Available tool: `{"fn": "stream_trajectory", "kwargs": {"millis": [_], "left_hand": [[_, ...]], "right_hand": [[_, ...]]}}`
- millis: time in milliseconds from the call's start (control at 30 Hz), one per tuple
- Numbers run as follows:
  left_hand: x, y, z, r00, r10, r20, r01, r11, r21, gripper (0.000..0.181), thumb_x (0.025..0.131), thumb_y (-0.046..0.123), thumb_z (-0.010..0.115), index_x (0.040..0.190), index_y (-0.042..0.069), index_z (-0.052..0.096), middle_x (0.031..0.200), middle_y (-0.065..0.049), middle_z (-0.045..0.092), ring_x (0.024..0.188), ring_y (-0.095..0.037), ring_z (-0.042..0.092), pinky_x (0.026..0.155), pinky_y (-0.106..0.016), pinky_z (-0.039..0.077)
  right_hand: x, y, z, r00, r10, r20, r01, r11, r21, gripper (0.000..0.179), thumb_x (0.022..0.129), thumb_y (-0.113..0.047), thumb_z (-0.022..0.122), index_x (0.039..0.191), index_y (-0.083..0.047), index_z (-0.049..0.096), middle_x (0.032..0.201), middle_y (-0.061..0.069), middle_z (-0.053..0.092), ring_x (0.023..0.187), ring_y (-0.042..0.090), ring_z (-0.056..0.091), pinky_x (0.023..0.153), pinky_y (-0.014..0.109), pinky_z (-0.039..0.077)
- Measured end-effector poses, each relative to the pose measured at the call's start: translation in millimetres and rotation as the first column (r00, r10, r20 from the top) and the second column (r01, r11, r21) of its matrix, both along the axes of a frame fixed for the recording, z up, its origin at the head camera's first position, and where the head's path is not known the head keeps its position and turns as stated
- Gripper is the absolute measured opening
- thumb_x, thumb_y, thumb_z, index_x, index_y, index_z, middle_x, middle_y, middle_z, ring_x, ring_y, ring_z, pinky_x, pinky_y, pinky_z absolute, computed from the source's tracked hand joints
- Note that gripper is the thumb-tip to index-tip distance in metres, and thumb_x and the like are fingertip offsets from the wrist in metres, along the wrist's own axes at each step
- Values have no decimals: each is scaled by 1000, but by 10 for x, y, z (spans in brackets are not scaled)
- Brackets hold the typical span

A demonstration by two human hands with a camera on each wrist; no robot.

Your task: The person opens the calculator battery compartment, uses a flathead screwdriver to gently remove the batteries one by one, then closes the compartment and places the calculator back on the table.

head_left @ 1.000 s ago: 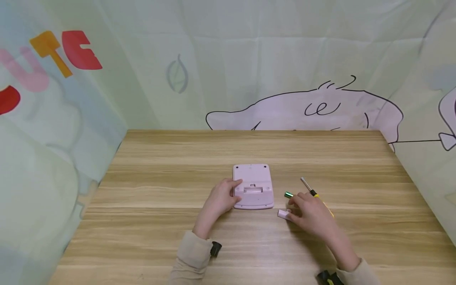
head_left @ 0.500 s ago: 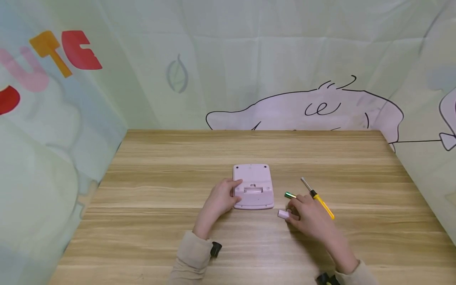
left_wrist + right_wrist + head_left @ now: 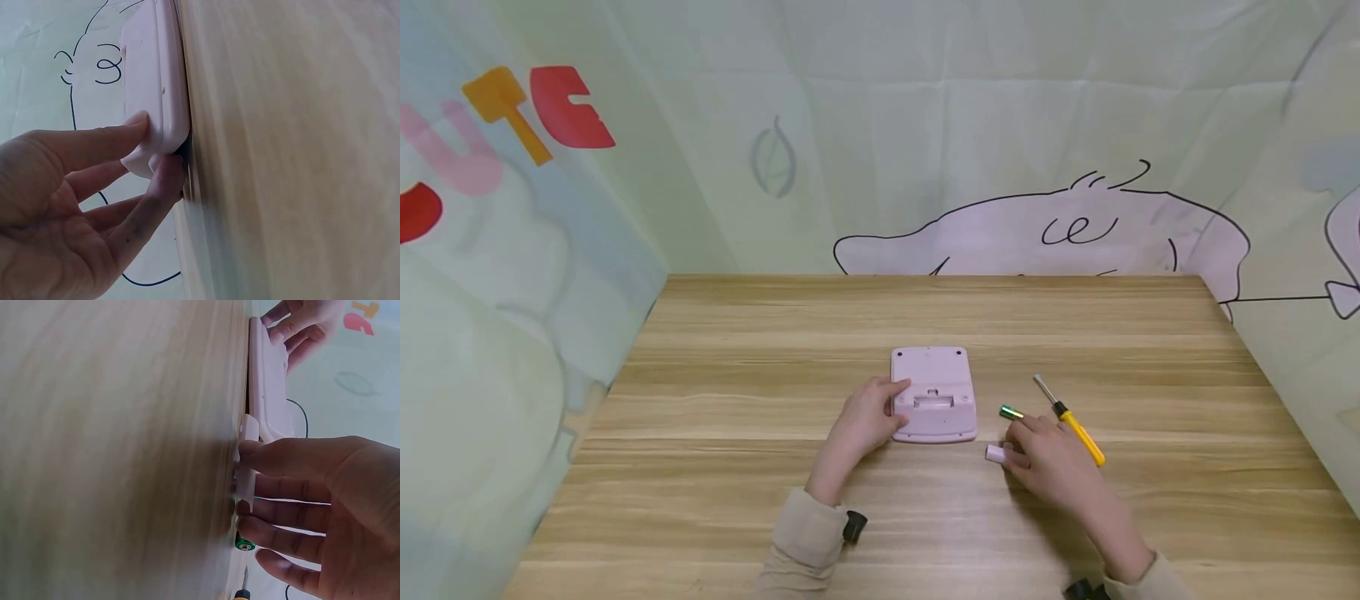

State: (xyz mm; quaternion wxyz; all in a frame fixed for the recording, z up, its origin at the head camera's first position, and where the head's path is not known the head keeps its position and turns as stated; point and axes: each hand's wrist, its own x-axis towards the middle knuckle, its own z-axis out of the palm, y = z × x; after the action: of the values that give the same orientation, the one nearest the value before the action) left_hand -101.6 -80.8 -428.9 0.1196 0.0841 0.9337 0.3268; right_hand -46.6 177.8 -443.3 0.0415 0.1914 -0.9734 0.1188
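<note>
A pale pink calculator (image 3: 931, 367) lies face down on the wooden table, the battery slot (image 3: 933, 402) in its back uncovered. My left hand (image 3: 863, 414) grips its left edge; in the left wrist view the thumb lies on the back and a fingertip reaches under the rim. To the right, my right hand (image 3: 1056, 462) pinches a small pink battery cover (image 3: 996, 453) low over the tabletop. In the right wrist view the thumb is on one side of the cover (image 3: 249, 481), fingers on the other. A green battery (image 3: 1011, 412) lies just beyond these fingers, partly hidden.
A screwdriver (image 3: 1082, 435) with a yellow handle lies right of my right hand, its tip pointing away. Behind the wooden table (image 3: 775, 325) hangs a printed cloth (image 3: 880, 125), right at the far edge.
My right hand has drawn back slightly, tilting the battery cover a little and baring the screwdriver's handle and more of the battery. My left hand and the calculator stay put.
</note>
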Motion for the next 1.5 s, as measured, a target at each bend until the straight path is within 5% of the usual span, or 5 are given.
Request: {"fn": "stream_trajectory", "kwargs": {"millis": [600,1500], "left_hand": [[-3,-7,-13,1000,-13,-16,13,1000,7,53,81,9,74,132,9,59,133,-22,56,117,-35,57,101,-49,46],[5,-9,3,1000,-10,-13,11,1000,6,54,82,9,73,133,9,58,136,-23,54,124,-39,53,105,-51,43]], "right_hand": [[21,-24,12,989,93,-113,-78,988,132,21,72,-20,79,79,-14,60,71,-8,53,66,11,42,67,29,39],[-20,-18,73,981,129,-145,-121,991,62,18,71,-18,76,84,-13,65,82,-4,63,77,13,55,68,30,43]]}}
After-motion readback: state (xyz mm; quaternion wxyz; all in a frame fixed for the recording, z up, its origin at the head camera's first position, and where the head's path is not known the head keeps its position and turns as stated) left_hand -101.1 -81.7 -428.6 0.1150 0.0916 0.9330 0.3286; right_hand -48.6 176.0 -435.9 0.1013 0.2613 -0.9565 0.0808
